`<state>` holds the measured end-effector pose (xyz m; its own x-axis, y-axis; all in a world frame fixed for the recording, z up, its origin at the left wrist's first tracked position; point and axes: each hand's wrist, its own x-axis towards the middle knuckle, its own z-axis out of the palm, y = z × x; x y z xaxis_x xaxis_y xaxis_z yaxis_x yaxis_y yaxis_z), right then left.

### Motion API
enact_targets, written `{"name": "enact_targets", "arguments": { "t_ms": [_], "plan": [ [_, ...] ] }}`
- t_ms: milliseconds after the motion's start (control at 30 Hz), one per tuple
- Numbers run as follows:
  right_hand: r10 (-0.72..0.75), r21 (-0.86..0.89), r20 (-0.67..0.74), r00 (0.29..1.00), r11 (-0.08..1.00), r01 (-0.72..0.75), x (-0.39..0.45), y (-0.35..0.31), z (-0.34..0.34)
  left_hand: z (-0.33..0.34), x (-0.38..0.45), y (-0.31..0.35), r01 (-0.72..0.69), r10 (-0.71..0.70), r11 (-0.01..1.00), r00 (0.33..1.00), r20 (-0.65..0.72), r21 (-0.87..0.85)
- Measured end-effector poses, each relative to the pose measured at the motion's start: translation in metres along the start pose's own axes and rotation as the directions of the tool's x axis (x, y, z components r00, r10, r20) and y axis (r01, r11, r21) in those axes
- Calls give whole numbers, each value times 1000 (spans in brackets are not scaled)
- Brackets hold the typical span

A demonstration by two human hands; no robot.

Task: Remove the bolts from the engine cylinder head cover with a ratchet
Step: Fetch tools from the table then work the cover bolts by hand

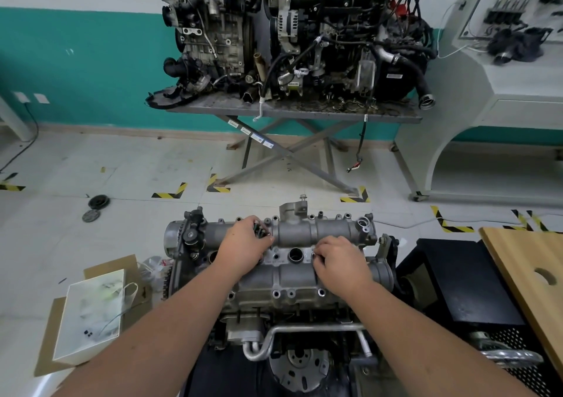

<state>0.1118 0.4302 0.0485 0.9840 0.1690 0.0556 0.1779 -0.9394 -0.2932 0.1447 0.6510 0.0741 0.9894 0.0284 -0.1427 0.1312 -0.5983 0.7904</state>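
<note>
Bolts (261,232) sit bunched in the left hand (243,242); the right hand (341,262) pinches one on the cylinder head cover (292,271), lower centre. Behind, engines (292,30) crowd a metal surface (292,111) against the teal wall (82,67).

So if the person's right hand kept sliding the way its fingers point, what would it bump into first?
Probably the round dark well in the grey metal cylinder head cover, just left of the right hand, whose fingertips pinch a small bolt; depth is unclear.
</note>
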Motion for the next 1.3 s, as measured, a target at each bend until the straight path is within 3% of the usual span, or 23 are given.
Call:
{"name": "enact_targets", "arguments": {
  "t_ms": [133, 400, 500, 800, 1000, 1300],
  "plan": [
    [-53, -5, 50, 997, 999, 54, 3, 4, -2, 2, 0, 4, -71, 60, 970, 997, 54, 234],
    [-12, -26, 14, 1000, 1000, 12, 2, 1, 0, 6, 0, 3, -128, 110, 940, 991, 72, 316],
    [-23, 5, 32, 999, 1000, 23, 2, 4, 0, 7, 1, 2, -115, 101, 947, 993, 64, 299],
    [80, 120, 62, 995, 989, -87, 10, -1, -11, 15, 0, -1, -191, 158, 863, 981, 110, 467],
    [148, 43, 100, 984, 987, -153, 16, -6, -6, 14, -4, 0, -202, 176, 871, 979, 100, 447],
    [70, 10, -7, 997, 997, -70, 8, 0, 8, 17, -5, 1, -205, 169, 837, 979, 117, 507]
  ]
}}
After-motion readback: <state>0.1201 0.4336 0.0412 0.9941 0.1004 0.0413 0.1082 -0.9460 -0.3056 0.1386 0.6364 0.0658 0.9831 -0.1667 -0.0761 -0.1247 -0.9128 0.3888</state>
